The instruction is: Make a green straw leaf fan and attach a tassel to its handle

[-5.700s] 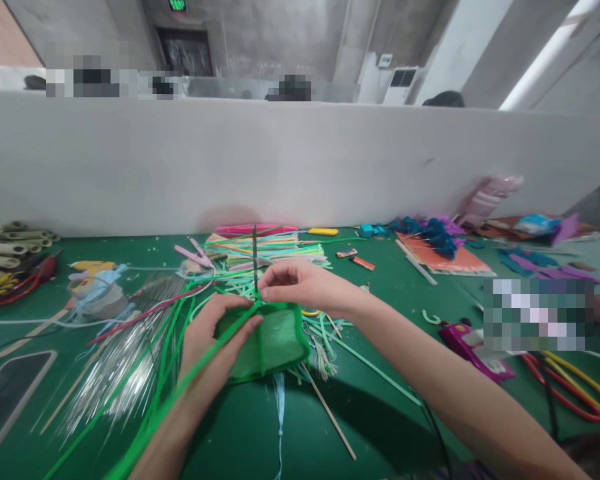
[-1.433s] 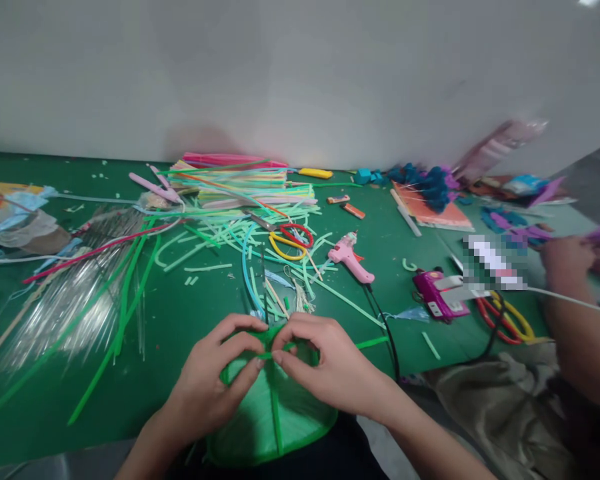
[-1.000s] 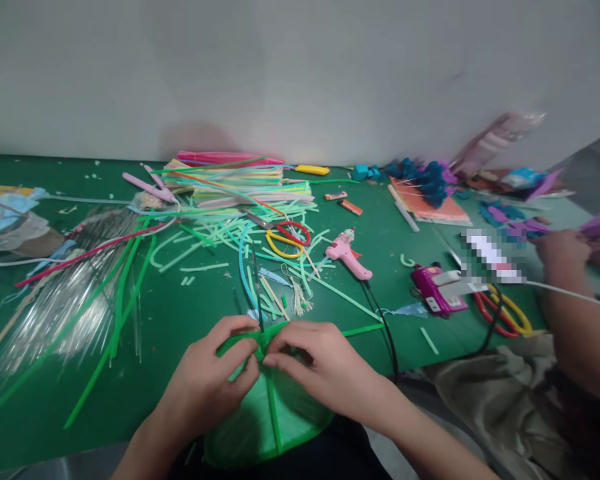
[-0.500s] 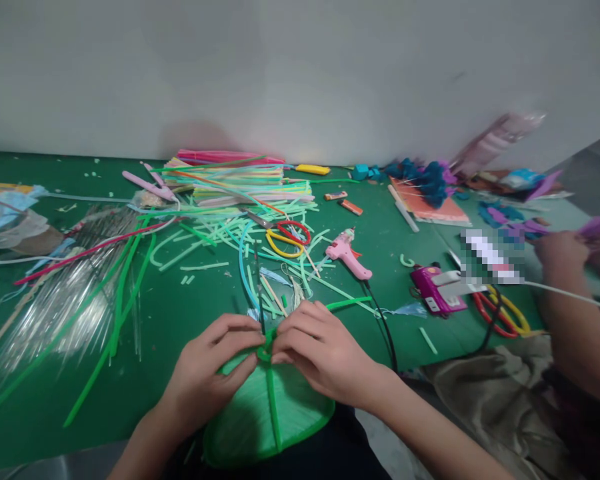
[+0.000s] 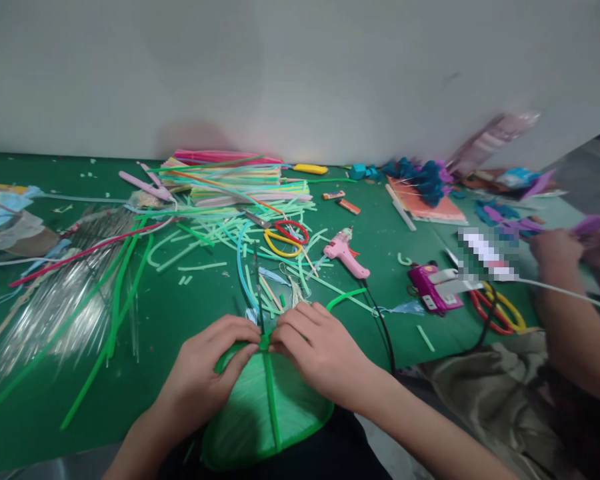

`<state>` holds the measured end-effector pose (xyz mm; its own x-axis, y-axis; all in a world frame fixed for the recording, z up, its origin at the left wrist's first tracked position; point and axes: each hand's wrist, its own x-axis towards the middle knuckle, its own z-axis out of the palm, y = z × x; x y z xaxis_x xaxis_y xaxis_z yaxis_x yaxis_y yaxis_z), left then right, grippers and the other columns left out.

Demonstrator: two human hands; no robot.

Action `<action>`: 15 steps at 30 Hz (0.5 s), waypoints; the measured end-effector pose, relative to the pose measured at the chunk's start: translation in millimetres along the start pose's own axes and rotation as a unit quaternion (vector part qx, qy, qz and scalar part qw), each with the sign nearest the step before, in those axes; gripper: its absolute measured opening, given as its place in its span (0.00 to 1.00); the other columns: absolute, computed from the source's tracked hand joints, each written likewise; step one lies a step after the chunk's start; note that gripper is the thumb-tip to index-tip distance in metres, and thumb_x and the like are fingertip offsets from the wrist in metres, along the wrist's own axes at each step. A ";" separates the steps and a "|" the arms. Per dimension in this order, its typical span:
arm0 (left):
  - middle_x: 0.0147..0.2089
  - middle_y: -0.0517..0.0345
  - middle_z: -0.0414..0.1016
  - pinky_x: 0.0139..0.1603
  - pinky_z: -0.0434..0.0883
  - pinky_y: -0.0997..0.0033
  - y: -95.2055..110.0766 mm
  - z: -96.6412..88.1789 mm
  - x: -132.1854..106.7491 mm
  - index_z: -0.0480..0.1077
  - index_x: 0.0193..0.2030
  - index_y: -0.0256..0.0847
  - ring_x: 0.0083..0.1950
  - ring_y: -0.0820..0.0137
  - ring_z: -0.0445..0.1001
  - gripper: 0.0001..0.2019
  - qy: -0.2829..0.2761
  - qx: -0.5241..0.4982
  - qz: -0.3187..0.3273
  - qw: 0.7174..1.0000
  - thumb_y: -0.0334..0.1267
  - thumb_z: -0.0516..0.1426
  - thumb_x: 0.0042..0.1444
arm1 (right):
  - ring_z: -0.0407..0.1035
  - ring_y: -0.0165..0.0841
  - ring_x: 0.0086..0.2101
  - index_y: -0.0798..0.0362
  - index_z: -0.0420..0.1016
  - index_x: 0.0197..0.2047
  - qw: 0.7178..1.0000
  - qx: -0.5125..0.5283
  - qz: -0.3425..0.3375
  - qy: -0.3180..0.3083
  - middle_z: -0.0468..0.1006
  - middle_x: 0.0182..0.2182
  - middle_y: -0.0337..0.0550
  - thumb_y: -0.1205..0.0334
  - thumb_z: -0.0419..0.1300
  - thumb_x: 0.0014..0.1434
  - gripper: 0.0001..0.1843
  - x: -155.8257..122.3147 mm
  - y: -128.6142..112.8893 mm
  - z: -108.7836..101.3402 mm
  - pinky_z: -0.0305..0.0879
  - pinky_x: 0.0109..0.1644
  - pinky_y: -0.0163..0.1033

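Note:
A green leaf-shaped piece with a fuzzy green rim and a raised midrib lies low in front of me, over my lap. At its top end, my left hand pinches the edge between thumb and fingers. My right hand grips the same end from the other side, its fingers closed and nearly meeting the left ones. Between them a small green band or knot shows at the base of a thin dark stem, which points away from me. The fingertips partly hide this joint.
A pink glue gun with a black cord lies right of centre. Scissors with red and yellow handles rest among cut green strips. Bundled pipe cleaners lie by the wall, clear sticks at left. Another person's hands handle purple material at right.
The fingers of both hands have shifted slightly around the leaf's top end, and the green band there looks tighter to the stem. The whole view has moved a little.

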<state>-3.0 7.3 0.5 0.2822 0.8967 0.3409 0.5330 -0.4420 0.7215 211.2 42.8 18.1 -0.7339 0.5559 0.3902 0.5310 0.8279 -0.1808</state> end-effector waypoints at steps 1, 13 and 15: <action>0.41 0.60 0.82 0.47 0.74 0.77 0.8 -1.2 1.3 0.75 0.40 0.44 0.43 0.72 0.80 0.05 -0.017 -0.011 -0.019 1.000 0.30 0.58 0.63 | 0.63 0.36 0.34 0.56 0.75 0.35 1.000 -0.007 -0.003 -0.005 0.76 0.32 0.43 0.67 0.54 0.71 0.12 0.3 0.4 -1.0 0.52 0.37 0.42; 0.35 0.62 0.80 0.41 0.75 0.76 5.2 -7.3 20.0 0.75 0.36 0.44 0.38 0.70 0.80 0.02 -0.092 -0.133 -0.172 0.972 0.38 0.62 0.57 | 0.67 0.37 0.36 0.58 0.76 0.40 0.994 0.043 -0.025 -0.095 0.78 0.35 0.48 0.61 0.58 0.69 0.10 13.4 15.7 -20.0 0.61 0.40 0.42; 0.35 0.62 0.79 0.41 0.76 0.77 3.9 -4.7 19.1 0.74 0.36 0.44 0.38 0.71 0.80 0.03 -0.082 -0.143 -0.190 0.968 0.38 0.62 0.56 | 0.67 0.37 0.36 0.57 0.78 0.40 0.991 0.064 -0.036 -0.107 0.79 0.34 0.47 0.63 0.58 0.69 0.10 17.0 20.0 -22.4 0.63 0.42 0.42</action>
<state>0.7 22.8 12.7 0.2449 0.9673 -0.0658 0.3873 -0.0354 0.9213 218.8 67.2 41.3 -0.8489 0.4862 0.2075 0.4254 0.8613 -0.2778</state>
